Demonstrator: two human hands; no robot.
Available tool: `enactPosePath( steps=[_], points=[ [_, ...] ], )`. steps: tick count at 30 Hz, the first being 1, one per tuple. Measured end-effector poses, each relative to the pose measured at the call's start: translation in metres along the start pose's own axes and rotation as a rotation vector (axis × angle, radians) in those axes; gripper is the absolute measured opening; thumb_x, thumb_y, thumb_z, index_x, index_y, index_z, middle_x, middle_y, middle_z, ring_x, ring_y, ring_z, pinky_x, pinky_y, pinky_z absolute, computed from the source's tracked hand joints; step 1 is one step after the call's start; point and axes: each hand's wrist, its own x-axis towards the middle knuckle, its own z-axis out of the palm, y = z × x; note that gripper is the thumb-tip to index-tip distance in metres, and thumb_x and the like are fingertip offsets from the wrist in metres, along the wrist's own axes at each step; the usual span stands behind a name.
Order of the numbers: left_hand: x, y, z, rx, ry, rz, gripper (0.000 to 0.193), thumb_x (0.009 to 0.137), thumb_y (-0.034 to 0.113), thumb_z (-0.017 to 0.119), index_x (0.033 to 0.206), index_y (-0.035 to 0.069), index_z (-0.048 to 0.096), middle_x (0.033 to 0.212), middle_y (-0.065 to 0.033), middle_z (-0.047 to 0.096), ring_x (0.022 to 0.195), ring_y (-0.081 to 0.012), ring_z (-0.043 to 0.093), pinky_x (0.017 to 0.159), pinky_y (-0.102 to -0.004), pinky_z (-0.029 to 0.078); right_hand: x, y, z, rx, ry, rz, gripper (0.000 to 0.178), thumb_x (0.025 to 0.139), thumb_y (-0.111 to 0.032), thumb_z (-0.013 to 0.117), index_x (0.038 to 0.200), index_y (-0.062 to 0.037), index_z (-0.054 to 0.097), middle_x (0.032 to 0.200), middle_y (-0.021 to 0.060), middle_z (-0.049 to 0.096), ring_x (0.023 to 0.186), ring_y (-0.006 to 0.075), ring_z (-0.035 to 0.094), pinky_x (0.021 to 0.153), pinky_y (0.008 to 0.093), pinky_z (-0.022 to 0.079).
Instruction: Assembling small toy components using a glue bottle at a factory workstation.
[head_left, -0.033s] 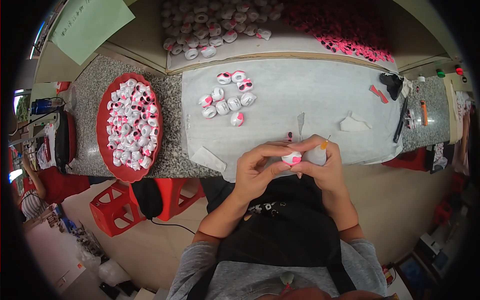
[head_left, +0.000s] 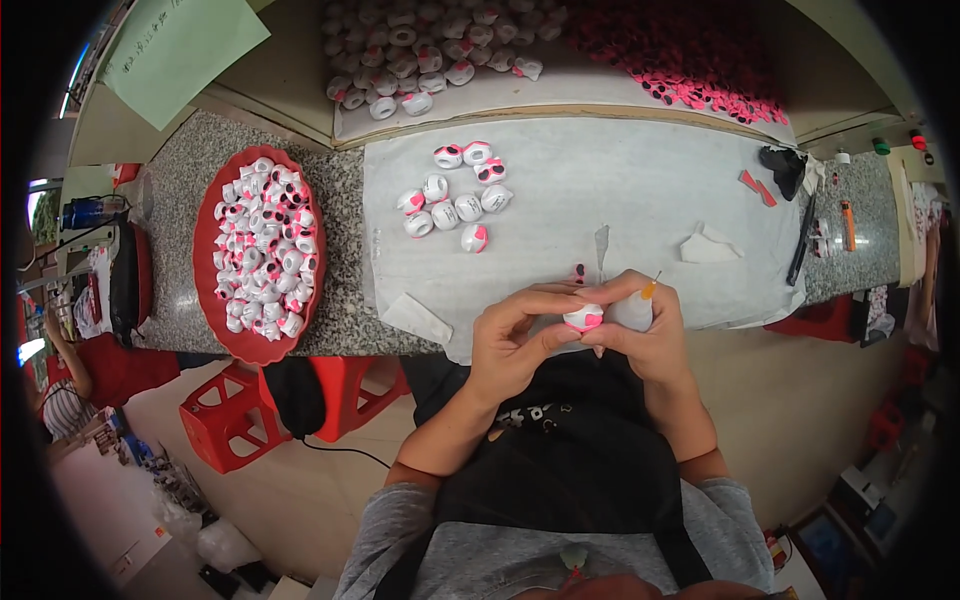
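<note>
Nearest our body, we are wearing a black apron (head_left: 560, 450), and just beyond it we are holding both hands close together, seemingly to steady small work. With our left hand (head_left: 515, 335) we are pinching a rounded white-and-pink piece (head_left: 583, 318) between thumb and fingers, its pink patch facing up, perhaps to keep that patch in sight. We are closing our right hand (head_left: 655, 335) around a translucent bottle (head_left: 633, 312), its orange nozzle (head_left: 649, 290) pointing away from the piece, probably to keep the tip clear; the right thumb is lying beside the piece, but we are not seeing clearly whether it is touching.

Beyond the fingers, a white sheet (head_left: 560, 190) is covering the worktop, likely protecting it. On it, we are seeing a loose group of similar pieces (head_left: 468, 207), spaced apart perhaps for easy picking. To the left, a red scalloped dish (head_left: 203, 270) is containing many more, presumably so they are not rolling about. Farthest away, white pieces (head_left: 430, 60) and pink bits (head_left: 700, 70) are lying in separate heaps, apparently sorted by kind.
</note>
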Motion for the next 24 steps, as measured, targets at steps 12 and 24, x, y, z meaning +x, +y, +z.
enactPosePath(
  steps=[12, 24],
  points=[
    [-0.0005, -0.0006, 0.004, 0.012, 0.035, 0.027, 0.02, 0.071, 0.0, 0.056, 0.091, -0.001, 0.052, 0.091, -0.0108, 0.055, 0.092, -0.0205, 0.049, 0.086, -0.0339, 0.034, -0.0014, -0.0011, 0.0019, 0.03, -0.001, -0.008, 0.023, 0.065, -0.002, 0.064, 0.085, 0.0017, 0.055, 0.062, 0.0033, 0.052, 0.052, 0.0066, 0.046, 0.044, 0.0181, 0.037],
    [-0.0012, 0.002, 0.0063, 0.022, 0.052, -0.025, 0.022, 0.072, -0.002, 0.054, 0.094, -0.002, 0.052, 0.096, -0.0116, 0.053, 0.094, -0.0179, 0.048, 0.084, -0.0291, 0.035, -0.0012, -0.0077, -0.0016, -0.035, -0.009, 0.019, 0.022, 0.063, 0.005, 0.06, 0.084, 0.0046, 0.051, 0.075, 0.011, 0.054, 0.056, 0.0117, 0.051, 0.045, 0.0209, 0.042]
  ],
)
